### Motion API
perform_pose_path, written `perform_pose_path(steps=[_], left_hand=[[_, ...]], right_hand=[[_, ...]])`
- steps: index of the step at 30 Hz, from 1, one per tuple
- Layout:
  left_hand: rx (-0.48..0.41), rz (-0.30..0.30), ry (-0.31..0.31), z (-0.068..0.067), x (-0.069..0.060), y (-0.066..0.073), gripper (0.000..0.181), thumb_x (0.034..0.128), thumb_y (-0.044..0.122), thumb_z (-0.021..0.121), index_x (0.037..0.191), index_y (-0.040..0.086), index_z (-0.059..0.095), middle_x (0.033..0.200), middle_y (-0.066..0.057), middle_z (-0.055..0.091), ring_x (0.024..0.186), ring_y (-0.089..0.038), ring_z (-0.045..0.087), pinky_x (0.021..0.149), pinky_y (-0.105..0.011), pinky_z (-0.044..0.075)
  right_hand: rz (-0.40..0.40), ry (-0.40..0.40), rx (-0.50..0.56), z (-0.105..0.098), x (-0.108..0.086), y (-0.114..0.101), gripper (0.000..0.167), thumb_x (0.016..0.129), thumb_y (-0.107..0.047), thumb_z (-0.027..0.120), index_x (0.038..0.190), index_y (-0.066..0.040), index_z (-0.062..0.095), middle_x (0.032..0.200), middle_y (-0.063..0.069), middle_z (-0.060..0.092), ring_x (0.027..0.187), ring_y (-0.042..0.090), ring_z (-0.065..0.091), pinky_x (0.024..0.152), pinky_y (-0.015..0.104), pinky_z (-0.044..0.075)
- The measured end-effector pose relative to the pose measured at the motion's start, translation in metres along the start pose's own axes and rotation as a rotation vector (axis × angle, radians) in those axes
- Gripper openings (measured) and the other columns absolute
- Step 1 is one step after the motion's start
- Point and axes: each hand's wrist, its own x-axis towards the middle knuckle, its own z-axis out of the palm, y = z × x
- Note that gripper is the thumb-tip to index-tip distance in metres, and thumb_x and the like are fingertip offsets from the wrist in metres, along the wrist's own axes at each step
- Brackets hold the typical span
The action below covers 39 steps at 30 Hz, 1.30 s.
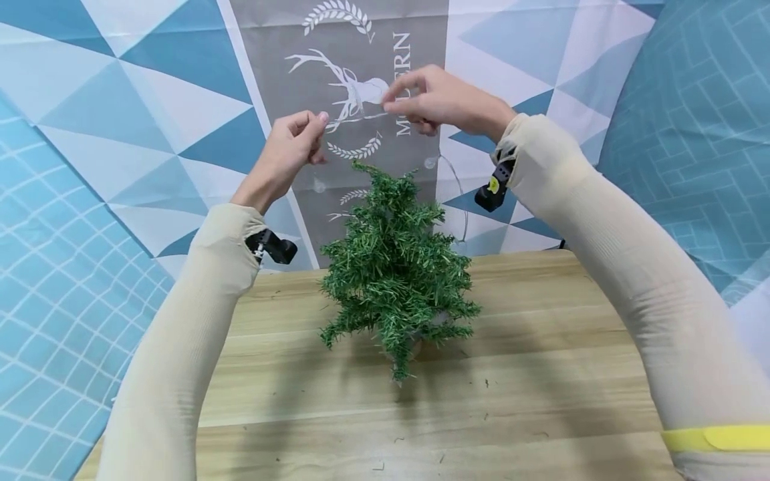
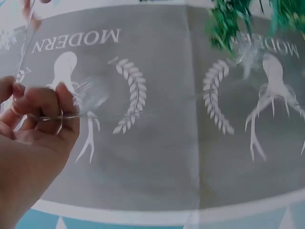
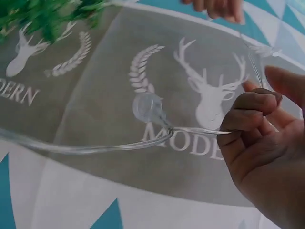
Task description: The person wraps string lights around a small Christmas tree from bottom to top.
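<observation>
A small green artificial Christmas tree (image 1: 397, 267) stands upright on the wooden table (image 1: 517, 407). Above and behind its top, a thin clear string light (image 3: 95, 149) stretches between both hands. My left hand (image 1: 287, 152) pinches the wire between thumb and fingers, and the strand also runs across its curled fingers in the left wrist view. On the other side my right hand (image 1: 442, 100) holds the wire with fingers curled round it. A round clear bulb (image 3: 147, 108) hangs near the right hand, and another bulb (image 1: 319, 186) dangles below the left. Neither hand touches the tree.
A patterned cloth backdrop (image 1: 180, 93) with grey deer panels and blue triangles rises right behind the table. Blue fabric (image 1: 692, 133) hangs at the right, grid-patterned cloth (image 1: 54, 300) at the left. Small green needle scraps (image 1: 400, 439) lie scattered on the tabletop.
</observation>
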Motion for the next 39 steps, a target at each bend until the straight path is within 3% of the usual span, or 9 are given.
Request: perform_pose_path(steps=[4, 9, 12, 19, 25, 29, 35, 39], left_hand=[[0.245, 0.085, 0.023, 0.001, -0.001, -0.007, 0.037, 0.1019, 0.031, 0.057, 0.075, 0.007, 0.048, 0.062, 0.002, 0.042, 0.06, -0.017, 0.048, 0.065, -0.03, 0.048], [0.552, 0.162, 0.08, -0.007, -0.009, -0.013, 0.037, 0.1026, 0.038, 0.053, 0.081, 0.007, 0.052, 0.064, -0.001, 0.041, 0.06, -0.019, 0.042, 0.061, -0.03, 0.035], [0.69, 0.194, 0.105, -0.012, -0.013, -0.014, 0.035, 0.1028, 0.038, 0.053, 0.083, 0.009, 0.053, 0.066, -0.004, 0.039, 0.062, -0.02, 0.036, 0.062, -0.03, 0.029], [0.712, 0.28, 0.102, -0.003, -0.01, -0.008, 0.033, 0.1027, 0.032, 0.055, 0.082, 0.007, 0.05, 0.067, -0.006, 0.039, 0.061, -0.019, 0.035, 0.061, -0.028, 0.029], [0.767, 0.288, 0.114, -0.011, -0.008, -0.004, 0.031, 0.1035, 0.031, 0.053, 0.084, 0.007, 0.049, 0.068, -0.005, 0.042, 0.06, -0.017, 0.036, 0.059, -0.028, 0.029], [0.849, 0.316, 0.121, -0.023, -0.012, -0.01, 0.028, 0.1034, 0.027, 0.054, 0.087, 0.003, 0.052, 0.067, -0.007, 0.043, 0.06, -0.021, 0.037, 0.058, -0.03, 0.029], [1.036, 0.356, 0.055, -0.026, -0.016, -0.024, 0.026, 0.1037, 0.024, 0.054, 0.091, 0.001, 0.054, 0.07, -0.01, 0.049, 0.065, -0.028, 0.047, 0.062, -0.038, 0.039], [1.136, 0.38, 0.063, -0.028, -0.02, -0.028, 0.027, 0.1041, 0.025, 0.053, 0.09, 0.003, 0.054, 0.071, -0.011, 0.054, 0.061, -0.03, 0.05, 0.056, -0.043, 0.042]], right_hand=[[0.046, -0.024, -0.103, -0.001, -0.013, 0.02, 0.025, 0.1, -0.029, 0.062, 0.1, -0.005, 0.069, 0.058, 0.001, 0.053, 0.049, 0.012, 0.047, 0.051, 0.024, 0.044], [0.095, -0.02, -0.116, 0.002, -0.022, 0.04, 0.042, 0.1, -0.04, 0.059, 0.083, -0.001, 0.056, 0.061, 0.003, 0.054, 0.055, 0.02, 0.054, 0.061, 0.031, 0.051], [0.106, -0.008, -0.099, 0.004, -0.026, 0.048, 0.049, 0.1, -0.045, 0.057, 0.078, -0.001, 0.051, 0.063, 0.006, 0.057, 0.061, 0.024, 0.058, 0.066, 0.036, 0.053], [0.107, 0.048, -0.084, 0.008, -0.044, 0.064, 0.057, 0.099, -0.046, 0.057, 0.073, 0.003, 0.048, 0.061, 0.008, 0.057, 0.079, 0.025, 0.068, 0.074, 0.032, 0.048], [0.106, -0.02, -0.061, -0.002, -0.056, 0.073, 0.051, 0.1, -0.04, 0.059, 0.082, 0.008, 0.057, 0.078, 0.017, 0.07, 0.084, 0.026, 0.072, 0.083, 0.033, 0.055], [0.134, -0.061, -0.013, -0.003, -0.06, 0.09, 0.046, 0.1, -0.036, 0.06, 0.085, 0.007, 0.061, 0.076, 0.019, 0.069, 0.075, 0.031, 0.07, 0.073, 0.037, 0.059], [0.178, -0.157, 0.086, 0.01, -0.069, 0.121, 0.036, 0.101, -0.03, 0.06, 0.088, 0.004, 0.061, 0.071, 0.017, 0.064, 0.065, 0.036, 0.067, 0.066, 0.045, 0.06], [0.232, -0.162, 0.081, 0.016, -0.074, 0.132, 0.031, 0.102, -0.032, 0.057, 0.097, -0.004, 0.068, 0.06, 0.008, 0.051, 0.046, 0.021, 0.046, 0.046, 0.032, 0.046]])
